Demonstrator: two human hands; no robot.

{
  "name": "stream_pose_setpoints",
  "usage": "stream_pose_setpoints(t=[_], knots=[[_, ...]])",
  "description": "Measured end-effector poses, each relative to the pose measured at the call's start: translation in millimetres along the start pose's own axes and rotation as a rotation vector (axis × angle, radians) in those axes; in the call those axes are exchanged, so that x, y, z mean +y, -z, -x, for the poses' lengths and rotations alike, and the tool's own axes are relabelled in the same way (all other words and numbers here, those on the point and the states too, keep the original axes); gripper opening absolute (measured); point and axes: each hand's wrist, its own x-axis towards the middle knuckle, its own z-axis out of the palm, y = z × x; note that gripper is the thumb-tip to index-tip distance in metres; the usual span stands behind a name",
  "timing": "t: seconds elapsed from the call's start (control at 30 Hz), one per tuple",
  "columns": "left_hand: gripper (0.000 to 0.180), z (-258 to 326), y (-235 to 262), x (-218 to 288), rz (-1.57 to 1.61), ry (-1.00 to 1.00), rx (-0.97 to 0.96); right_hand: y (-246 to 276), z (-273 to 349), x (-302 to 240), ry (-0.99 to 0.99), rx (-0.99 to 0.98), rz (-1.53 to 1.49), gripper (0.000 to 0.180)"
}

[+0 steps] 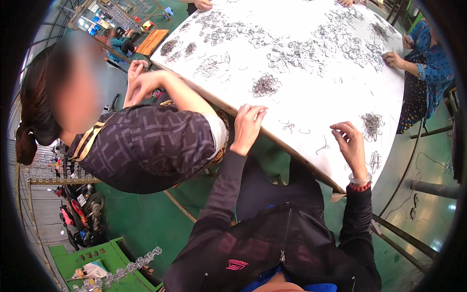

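My left hand (248, 127) is at the near edge of a white-topped table (301, 104), its fingers drawn together in a pinch. Whatever it may hold is too small to make out. Over the tabletop to the right, my right hand (351, 146) has its fingers curled with the thumb close to the index fingertip; anything between them cannot be made out. Small bent wire hooks (322, 145) lie just left of it. Between the hands are a few more loose wire pieces (288, 127). A dark heap of wire hooks (266, 85) sits beyond my left hand, another heap (372, 125) beyond my right.
Close on my left, a person in a dark patterned top (151, 141) works with raised hands. Another in a blue patterned top (428, 68) reaches onto the table's right side. Wire pieces (292, 51) spread across the far tabletop. A green table (92, 265) stands behind at lower left.
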Motion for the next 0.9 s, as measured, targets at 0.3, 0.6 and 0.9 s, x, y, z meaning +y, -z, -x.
stream_pose_setpoints(t=[0.3,0.6,0.9], knots=[[0.004,-47.4,-48.3,-17.5,-0.330,-0.118,-0.220,16.8,-12.9,8.3,-0.130,0.080,-0.039,0.017],[0.007,-23.6,-9.0,25.6,0.154,0.294,-0.127,-10.2,-159.0,157.5,0.274,0.144,0.415,0.028],[0.009,12.0,-7.3,60.2,0.619,0.513,-0.103,-60.2,-147.5,102.7,0.121,0.122,0.010,0.016]])
